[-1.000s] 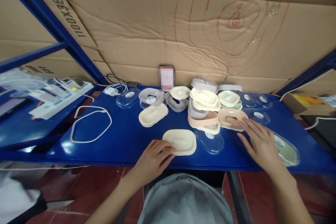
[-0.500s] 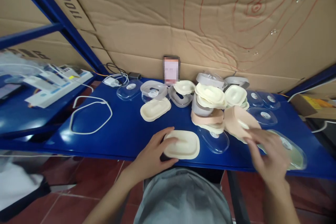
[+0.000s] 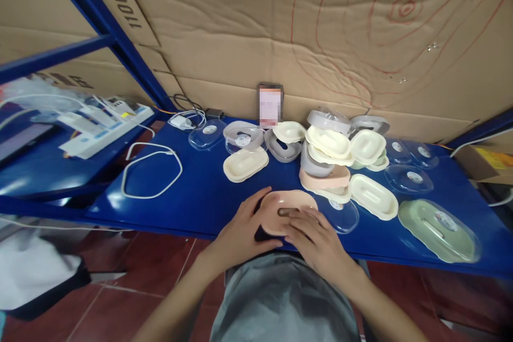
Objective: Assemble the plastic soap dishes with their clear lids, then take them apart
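Note:
A pink oval soap dish (image 3: 289, 200) with a slot in its middle lies at the table's front edge between my hands. My left hand (image 3: 242, 230) grips its left end, fingers on the far side and thumb near the front. Across its right part lies my right hand (image 3: 316, 243), fingers curled over the top beside the slot. The cream tray that was in this place is hidden from view. Just right of my right hand are a clear lid (image 3: 347, 218) and another cream tray (image 3: 374, 197). Farther right sits a green soap dish (image 3: 427, 224) under a clear lid.
Behind the hands stands a pile of cream trays (image 3: 328, 144) with grey and pink dishes. One cream tray (image 3: 245, 164) lies left of it. A phone (image 3: 270, 107) leans on the cardboard wall. A white cable (image 3: 152, 195) and a power strip (image 3: 104, 133) lie left.
My right hand has brought the pink soap dish from the right to the place before my left hand, over where the cream tray was. The cream tray beneath its old spot is uncovered.

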Motion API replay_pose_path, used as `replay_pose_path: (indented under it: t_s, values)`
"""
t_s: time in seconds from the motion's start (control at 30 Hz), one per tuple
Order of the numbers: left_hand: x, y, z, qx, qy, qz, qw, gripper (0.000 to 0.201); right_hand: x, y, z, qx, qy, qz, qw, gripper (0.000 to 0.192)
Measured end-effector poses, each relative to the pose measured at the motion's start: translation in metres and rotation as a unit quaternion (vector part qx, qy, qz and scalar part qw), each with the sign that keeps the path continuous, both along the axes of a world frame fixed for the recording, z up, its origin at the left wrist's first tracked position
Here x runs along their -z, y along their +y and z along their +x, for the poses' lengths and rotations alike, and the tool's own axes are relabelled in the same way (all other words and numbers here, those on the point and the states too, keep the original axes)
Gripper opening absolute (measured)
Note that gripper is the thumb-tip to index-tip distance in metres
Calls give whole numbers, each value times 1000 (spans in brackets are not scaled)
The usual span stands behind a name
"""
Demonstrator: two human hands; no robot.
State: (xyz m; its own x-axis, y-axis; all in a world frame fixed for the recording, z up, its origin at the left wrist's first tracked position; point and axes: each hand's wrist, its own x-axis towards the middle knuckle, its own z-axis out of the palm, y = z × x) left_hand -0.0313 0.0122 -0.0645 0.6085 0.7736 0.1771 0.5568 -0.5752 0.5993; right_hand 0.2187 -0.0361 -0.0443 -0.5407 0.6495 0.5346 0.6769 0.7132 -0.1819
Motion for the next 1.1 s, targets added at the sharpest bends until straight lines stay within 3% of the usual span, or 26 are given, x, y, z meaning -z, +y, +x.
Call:
replay_pose_path:
  t_s: [0.17,0.3,0.43,0.57,0.77,0.87,1.0,1.1]
  values:
    - [2,0,-1,-3,-12,-7,1000,91,7,4,1,-8,12,-14,1000,26]
    - [8,0,1,-4,-9,44,999,74,7,7,4,-24,22,-55,998,24]
    - [10,-1,3,4,-5,89,996,77,-1,8,14,-6,23,-44,999,26]
    - [8,-2,5,8,-9,99,995,75,-1,9,19,-5,10,-64,998,19]
    - [0,-1,7,26,-12,100,995,69,6,-4,19,17,-51,-47,997,31]
    - [-5,-1,6,23,-16,83,996,68,12,-17,34,117,-35,3,993,35]
    - [-11,-1,2,38,-15,56,998,64,27,-32,68,313,5,17,950,51]
    - [-14,0,1,47,-6,29,998,66,32,-40,87,303,61,-29,951,47]
